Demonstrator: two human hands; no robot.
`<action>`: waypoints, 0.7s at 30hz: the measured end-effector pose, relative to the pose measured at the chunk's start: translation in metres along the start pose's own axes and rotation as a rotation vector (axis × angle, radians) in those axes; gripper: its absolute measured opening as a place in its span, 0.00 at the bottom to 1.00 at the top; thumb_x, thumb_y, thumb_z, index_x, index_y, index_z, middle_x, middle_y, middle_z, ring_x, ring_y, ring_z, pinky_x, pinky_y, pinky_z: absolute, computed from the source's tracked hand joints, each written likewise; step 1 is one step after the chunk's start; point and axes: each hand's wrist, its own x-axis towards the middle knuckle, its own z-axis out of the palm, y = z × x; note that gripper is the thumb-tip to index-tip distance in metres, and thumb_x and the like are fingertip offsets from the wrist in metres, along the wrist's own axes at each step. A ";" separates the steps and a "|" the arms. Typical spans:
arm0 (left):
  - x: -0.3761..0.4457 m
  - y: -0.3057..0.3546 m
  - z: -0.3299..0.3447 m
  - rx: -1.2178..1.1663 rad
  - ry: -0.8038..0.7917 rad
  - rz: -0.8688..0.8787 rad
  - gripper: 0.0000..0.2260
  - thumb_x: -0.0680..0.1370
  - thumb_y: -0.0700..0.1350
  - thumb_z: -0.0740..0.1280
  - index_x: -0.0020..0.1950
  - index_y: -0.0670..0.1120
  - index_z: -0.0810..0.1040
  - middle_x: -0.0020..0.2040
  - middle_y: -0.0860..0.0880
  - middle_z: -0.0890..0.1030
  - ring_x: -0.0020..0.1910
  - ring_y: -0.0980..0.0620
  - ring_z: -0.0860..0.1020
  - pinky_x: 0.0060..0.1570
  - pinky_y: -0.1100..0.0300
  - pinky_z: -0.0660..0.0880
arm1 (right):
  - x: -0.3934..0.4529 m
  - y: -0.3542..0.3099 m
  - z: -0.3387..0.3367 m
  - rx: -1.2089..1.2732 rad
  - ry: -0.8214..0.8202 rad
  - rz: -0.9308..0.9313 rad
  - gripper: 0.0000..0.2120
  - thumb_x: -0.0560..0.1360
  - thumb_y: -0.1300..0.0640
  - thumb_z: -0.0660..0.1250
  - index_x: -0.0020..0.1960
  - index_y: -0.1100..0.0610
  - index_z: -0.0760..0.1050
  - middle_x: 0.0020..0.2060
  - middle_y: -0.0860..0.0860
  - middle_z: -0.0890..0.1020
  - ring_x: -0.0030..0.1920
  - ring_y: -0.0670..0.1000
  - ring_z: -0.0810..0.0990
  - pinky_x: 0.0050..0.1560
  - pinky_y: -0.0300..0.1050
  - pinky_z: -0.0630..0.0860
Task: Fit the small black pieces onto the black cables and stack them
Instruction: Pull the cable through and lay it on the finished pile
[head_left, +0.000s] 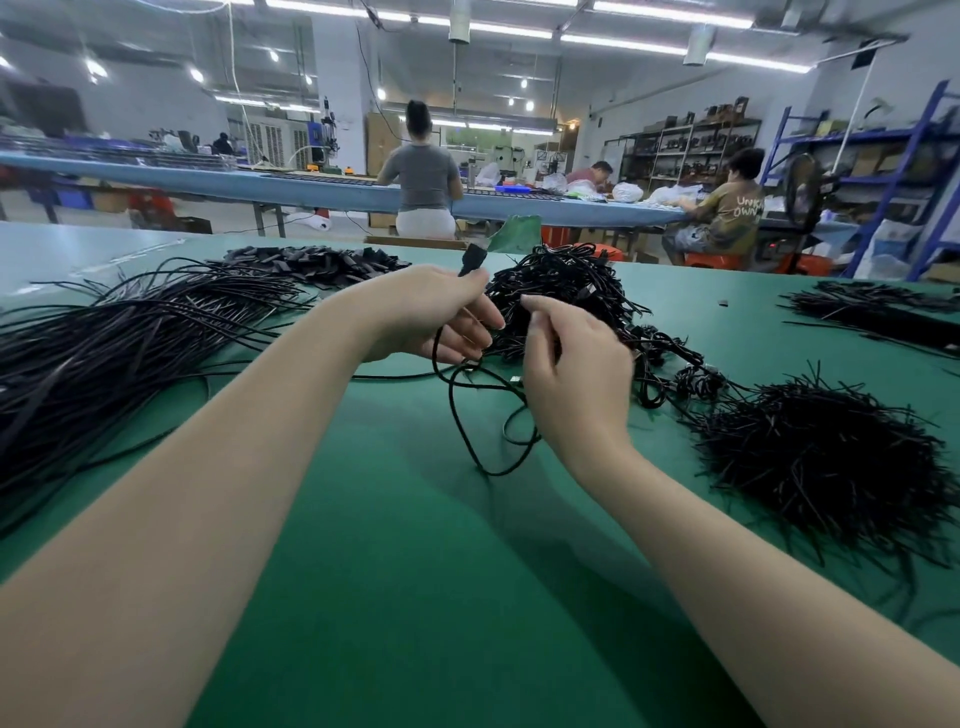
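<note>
Head view, looking forward and down over a green felt-covered worktable (389, 519). The left hand (441, 312) is raised above the table with thumb and curled fingers closed round a thin black cable (457, 415) just below its black moulded plug end (471, 258), which stands up out of the fist. From the hand the cable drops in loose loops onto the green surface between the two forearms. The right hand (574, 358), just beside the left, has its thumb and forefinger drawn together in a pinch near the same cable; whatever they hold is too small and dark against the background to tell, possibly one of the small black pieces. Directly behind both hands lies a tangled heap of coiled black cables (561, 291). To the left, a broad sheaf of long straight black cables (130, 332) fans across the table. Behind that, near the far edge, sits a flat pile of small black rectangular pieces (311, 262). To the right of the hands lies a bristling mound of short black strips (821, 457), and a further dark bundle (878, 312) lies by the right edge. In the background, seated workers (423, 176) face a long blue bench (311, 187), beside blue metal shelving (893, 171).
</note>
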 end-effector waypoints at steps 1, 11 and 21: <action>-0.001 0.001 0.002 -0.020 0.015 0.012 0.22 0.83 0.57 0.52 0.44 0.45 0.78 0.35 0.49 0.79 0.35 0.52 0.79 0.36 0.63 0.77 | 0.000 -0.005 0.001 0.156 -0.034 -0.019 0.13 0.81 0.52 0.57 0.59 0.51 0.78 0.48 0.45 0.83 0.48 0.48 0.79 0.52 0.51 0.74; 0.000 0.013 0.000 -0.476 0.132 0.120 0.22 0.83 0.58 0.50 0.40 0.47 0.74 0.32 0.51 0.71 0.32 0.54 0.69 0.35 0.62 0.69 | -0.011 -0.020 0.007 -0.214 -0.439 -0.069 0.20 0.76 0.38 0.60 0.63 0.46 0.71 0.49 0.45 0.83 0.52 0.51 0.80 0.57 0.50 0.71; -0.019 0.034 -0.025 -1.149 0.026 0.316 0.23 0.83 0.58 0.52 0.36 0.48 0.75 0.29 0.52 0.74 0.30 0.55 0.74 0.33 0.63 0.74 | -0.005 -0.016 0.003 -0.180 -0.241 -0.075 0.15 0.79 0.48 0.61 0.65 0.44 0.73 0.65 0.44 0.74 0.66 0.48 0.69 0.65 0.49 0.59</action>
